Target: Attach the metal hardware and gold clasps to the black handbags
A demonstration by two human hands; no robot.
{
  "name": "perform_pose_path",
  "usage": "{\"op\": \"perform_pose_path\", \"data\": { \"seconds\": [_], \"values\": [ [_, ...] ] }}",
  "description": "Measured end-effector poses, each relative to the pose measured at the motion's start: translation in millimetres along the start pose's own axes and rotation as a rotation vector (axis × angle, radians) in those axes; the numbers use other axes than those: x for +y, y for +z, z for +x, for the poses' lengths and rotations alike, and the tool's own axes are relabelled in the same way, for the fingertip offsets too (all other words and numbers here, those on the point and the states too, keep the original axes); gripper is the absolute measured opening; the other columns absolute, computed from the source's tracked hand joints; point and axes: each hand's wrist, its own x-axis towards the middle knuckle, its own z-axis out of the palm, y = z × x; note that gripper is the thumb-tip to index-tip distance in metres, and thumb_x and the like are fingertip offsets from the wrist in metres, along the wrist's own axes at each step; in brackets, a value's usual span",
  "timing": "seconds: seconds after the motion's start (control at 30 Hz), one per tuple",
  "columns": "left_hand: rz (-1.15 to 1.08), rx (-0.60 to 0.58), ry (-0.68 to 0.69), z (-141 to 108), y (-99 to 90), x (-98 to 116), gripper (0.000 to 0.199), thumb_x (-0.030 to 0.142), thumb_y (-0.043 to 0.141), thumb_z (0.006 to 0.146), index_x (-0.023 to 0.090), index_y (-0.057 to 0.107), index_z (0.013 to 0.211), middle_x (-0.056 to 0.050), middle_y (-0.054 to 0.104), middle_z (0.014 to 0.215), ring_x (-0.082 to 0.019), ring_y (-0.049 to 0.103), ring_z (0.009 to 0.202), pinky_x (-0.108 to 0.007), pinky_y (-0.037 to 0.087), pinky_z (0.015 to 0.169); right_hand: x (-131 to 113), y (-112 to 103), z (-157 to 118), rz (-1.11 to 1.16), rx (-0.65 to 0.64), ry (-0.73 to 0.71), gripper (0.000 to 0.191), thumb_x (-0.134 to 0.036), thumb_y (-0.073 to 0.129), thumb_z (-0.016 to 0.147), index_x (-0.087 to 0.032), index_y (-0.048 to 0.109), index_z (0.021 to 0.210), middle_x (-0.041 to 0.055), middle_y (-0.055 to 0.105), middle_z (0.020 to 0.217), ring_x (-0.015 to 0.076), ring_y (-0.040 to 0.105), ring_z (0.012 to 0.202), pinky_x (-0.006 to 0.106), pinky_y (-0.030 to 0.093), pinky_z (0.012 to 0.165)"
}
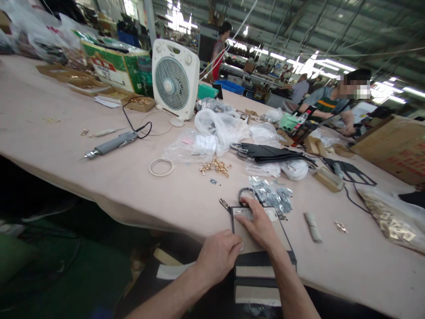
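Note:
A bag panel (262, 246), beige with dark edges, lies at the table's front edge, and its lower part hangs over. Its black curved handle (250, 193) sticks out at the far end. My right hand (259, 223) rests on the upper part of the panel, thumb and fingers apart, fingertips close to the handle. My left hand (219, 254) is closed at the panel's left edge, fingertips pinched; what they hold, if anything, is hidden. A metal buckle (225, 204) on a dark strap juts from the panel's upper left corner. Many small silver plates (274, 195) lie just beyond.
Gold fittings (217, 167) and a tape roll (161, 168) lie ahead. Further left are a grey electric screwdriver (111, 145) and a white fan (175, 79). Black straps (268, 152), plastic bags (219, 128) and a cardboard box (395, 148) stand beyond. A co-worker (327, 99) leans over the far side.

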Motion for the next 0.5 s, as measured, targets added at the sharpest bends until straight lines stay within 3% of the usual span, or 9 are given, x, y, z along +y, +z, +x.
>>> {"op": "perform_pose_path", "data": {
  "seconds": [0.1,0.2,0.3,0.37,0.47,0.5],
  "values": [
    [-0.025,0.027,0.006,-5.6,-5.2,-2.8,0.024,0.031,0.053,0.105,0.026,0.075,0.097,0.000,0.071,0.089,-0.015,0.068,0.085,-0.024,0.049,0.076,-2.1,2.6,4.5,-0.025,0.048,-0.002,0.027,-0.033,0.073,0.092,-0.024,0.072,0.118,0.0085,0.071,0.121,0.0281,0.063,0.117,0.047,0.047,0.109],
    [-0.064,0.126,0.006,-18.4,-18.5,-20.9,0.029,0.035,0.048,0.107,0.030,0.076,0.112,-0.001,0.076,0.097,-0.016,0.071,0.091,-0.025,0.054,0.085,-6.3,8.1,2.5,-0.068,0.145,0.003,0.011,-0.032,0.072,0.095,-0.026,0.077,0.103,0.0070,0.073,0.109,0.0277,0.064,0.109,0.046,0.048,0.104],
    [-0.092,0.311,-0.032,-38.5,-43.0,-61.6,0.034,0.043,0.050,0.105,0.028,0.076,0.121,-0.003,0.078,0.119,-0.019,0.073,0.111,-0.028,0.056,0.102,-10.0,15.7,-1.9,-0.101,0.240,0.007,0.008,-0.028,0.069,0.097,-0.026,0.077,0.096,0.0057,0.074,0.101,0.0265,0.065,0.103,0.044,0.050,0.098],
    [-0.040,0.447,-0.156,-51.4,-67.0,-96.9,0.038,0.050,0.056,0.099,0.028,0.077,0.121,-0.001,0.078,0.124,-0.023,0.072,0.117,-0.034,0.054,0.110,-11.3,19.8,-2.1,-0.111,0.293,0.011,0.008,-0.025,0.069,0.097,-0.025,0.076,0.095,0.0050,0.075,0.099,0.0257,0.066,0.100,0.043,0.051,0.096],
    [0.116,0.556,-0.394,-63.1,-108.4,-143.0,0.044,0.056,0.058,0.091,0.029,0.077,0.121,-0.001,0.078,0.124,-0.029,0.073,0.116,-0.040,0.059,0.104,-13.6,19.2,-1.2,-0.077,0.376,0.003,0.011,-0.020,0.068,0.097,-0.025,0.076,0.101,0.0046,0.076,0.102,0.0241,0.067,0.101,0.042,0.052,0.098],
    [0.145,0.566,-0.404,-65.2,-120.7,-152.7,0.045,0.055,0.059,0.090,0.027,0.077,0.120,-0.003,0.080,0.119,-0.031,0.075,0.111,-0.041,0.062,0.098,-15.4,17.0,-3.0,-0.057,0.411,-0.006,0.014,-0.019,0.067,0.097,-0.025,0.075,0.106,0.0050,0.076,0.106,0.0237,0.067,0.104,0.041,0.052,0.100]
  ]
}}
